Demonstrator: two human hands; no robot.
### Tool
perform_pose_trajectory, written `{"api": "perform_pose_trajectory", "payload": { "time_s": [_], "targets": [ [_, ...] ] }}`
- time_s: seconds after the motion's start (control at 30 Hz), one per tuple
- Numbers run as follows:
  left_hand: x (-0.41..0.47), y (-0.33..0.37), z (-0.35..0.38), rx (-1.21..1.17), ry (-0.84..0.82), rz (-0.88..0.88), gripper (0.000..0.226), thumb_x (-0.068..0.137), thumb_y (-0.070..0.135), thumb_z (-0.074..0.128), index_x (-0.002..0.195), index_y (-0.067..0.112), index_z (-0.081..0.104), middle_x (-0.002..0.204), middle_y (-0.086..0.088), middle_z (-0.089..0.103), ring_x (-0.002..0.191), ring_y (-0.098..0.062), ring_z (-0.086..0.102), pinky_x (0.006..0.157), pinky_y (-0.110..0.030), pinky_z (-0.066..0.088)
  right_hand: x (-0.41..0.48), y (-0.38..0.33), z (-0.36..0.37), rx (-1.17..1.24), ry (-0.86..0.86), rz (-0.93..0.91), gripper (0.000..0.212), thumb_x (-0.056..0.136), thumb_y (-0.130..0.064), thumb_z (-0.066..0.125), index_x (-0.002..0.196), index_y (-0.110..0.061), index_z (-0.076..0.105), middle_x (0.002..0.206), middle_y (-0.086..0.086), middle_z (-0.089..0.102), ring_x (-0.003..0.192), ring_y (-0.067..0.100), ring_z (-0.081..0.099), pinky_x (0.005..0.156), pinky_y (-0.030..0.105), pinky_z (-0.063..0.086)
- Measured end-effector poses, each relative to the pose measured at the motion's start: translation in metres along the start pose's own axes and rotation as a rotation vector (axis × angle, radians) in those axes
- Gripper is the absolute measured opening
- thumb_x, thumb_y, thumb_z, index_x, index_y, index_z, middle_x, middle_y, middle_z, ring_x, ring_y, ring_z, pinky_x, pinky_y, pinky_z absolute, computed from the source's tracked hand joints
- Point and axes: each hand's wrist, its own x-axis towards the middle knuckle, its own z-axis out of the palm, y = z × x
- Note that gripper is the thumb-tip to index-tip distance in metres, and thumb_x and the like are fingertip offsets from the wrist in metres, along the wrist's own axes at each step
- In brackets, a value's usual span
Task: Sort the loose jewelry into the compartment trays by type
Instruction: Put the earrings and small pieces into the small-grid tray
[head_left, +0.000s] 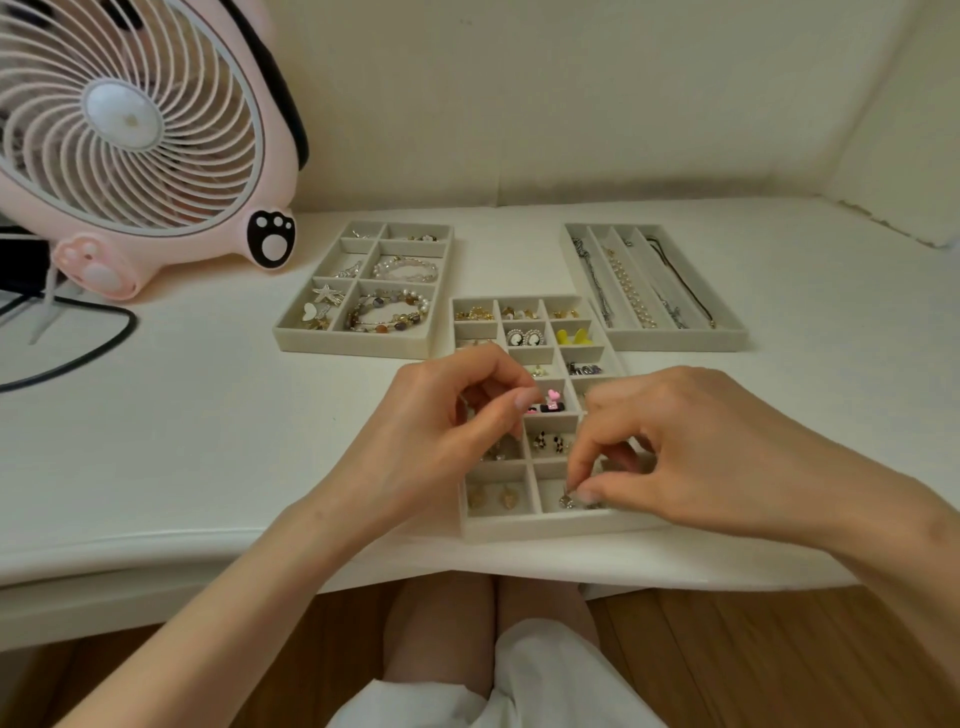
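A grey earring tray (540, 529) with many small compartments lies at the table's front edge. My right hand (691, 447) pinches a small silver earring (566, 501) down in the tray's front middle compartment. My left hand (447, 421) hovers over the tray's left side with thumb and forefinger curled together near a pink and black piece (549, 404); whether it holds anything I cannot tell. Gold earrings (493, 498) lie in the front left compartment. Behind stand a bracelet tray (363, 347) and a necklace tray (675, 340).
A pink desk fan (130, 140) stands at the back left, with a black cable (98, 353) looping over the white table. The wall rises close behind the trays. My knees and white clothing show below the table edge.
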Motion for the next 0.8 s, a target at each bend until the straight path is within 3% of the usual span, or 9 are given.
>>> {"api": "perform_pose_trajectory", "payload": {
  "time_s": [0.17, 0.37, 0.63, 0.8],
  "targets": [
    [0.0, 0.001, 0.001, 0.014, -0.007, 0.004, 0.02, 0.084, 0.034, 0.057, 0.087, 0.017, 0.067, 0.069, 0.005, 0.065, 0.063, -0.009, 0.058, 0.06, -0.033, 0.046, 0.004, -0.004, 0.009, -0.085, 0.012, -0.004, 0.009, 0.076, -0.034, 0.072, 0.07, -0.034, 0.066, 0.06, -0.016, 0.045, 0.073, -0.012, 0.047, 0.056, 0.012, 0.025],
    [0.001, 0.003, 0.0, 0.016, -0.002, 0.005, 0.018, 0.084, 0.033, 0.056, 0.086, 0.018, 0.066, 0.069, 0.005, 0.064, 0.064, -0.01, 0.058, 0.061, -0.034, 0.047, 0.007, -0.008, 0.013, -0.094, 0.057, -0.002, 0.007, 0.075, -0.031, 0.073, 0.071, -0.033, 0.067, 0.058, -0.019, 0.04, 0.056, -0.005, 0.041, 0.054, 0.015, 0.028],
    [0.001, 0.002, 0.001, 0.017, -0.009, 0.008, 0.017, 0.085, 0.034, 0.058, 0.086, 0.019, 0.066, 0.069, 0.006, 0.064, 0.064, -0.01, 0.058, 0.062, -0.035, 0.046, 0.004, -0.004, -0.007, -0.007, 0.067, 0.041, 0.007, 0.073, -0.035, 0.076, 0.071, -0.033, 0.07, 0.062, -0.014, 0.052, 0.074, 0.004, 0.051, 0.058, 0.019, 0.036],
    [0.002, 0.001, 0.002, 0.005, -0.009, 0.011, 0.014, 0.088, 0.029, 0.059, 0.086, 0.018, 0.067, 0.069, 0.005, 0.064, 0.063, -0.011, 0.057, 0.061, -0.033, 0.046, 0.004, -0.01, -0.014, -0.128, -0.067, 0.053, 0.009, 0.074, -0.041, 0.074, 0.074, -0.035, 0.069, 0.068, -0.015, 0.052, 0.071, 0.001, 0.05, 0.057, 0.016, 0.032]
  ]
}}
